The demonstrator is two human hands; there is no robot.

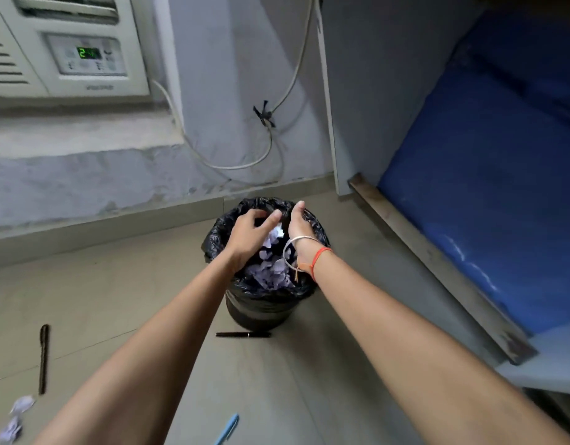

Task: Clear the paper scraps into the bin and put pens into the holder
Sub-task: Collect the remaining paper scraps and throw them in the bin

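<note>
A round bin [261, 308] lined with a black plastic bag stands on the floor, and a heap of pale paper scraps [270, 271] lies inside it. Both my hands hover over its mouth. My left hand [250, 234] has its fingers spread, palm down. My right hand [298, 221] is on edge beside it, fingers apart, with bracelets at the wrist. One white scrap [278, 232] shows between the hands, apparently loose. A black pen [243, 334] lies just in front of the bin, another dark pen [43, 359] lies at the left, and a blue pen [227, 429] lies near the bottom edge.
More crumpled scraps [15, 419] lie on the floor at the bottom left. A bed frame with a blue mattress [489, 187] fills the right side. A wall air conditioner [68, 49] and hanging cables [267, 130] are behind the bin. No pen holder is in view.
</note>
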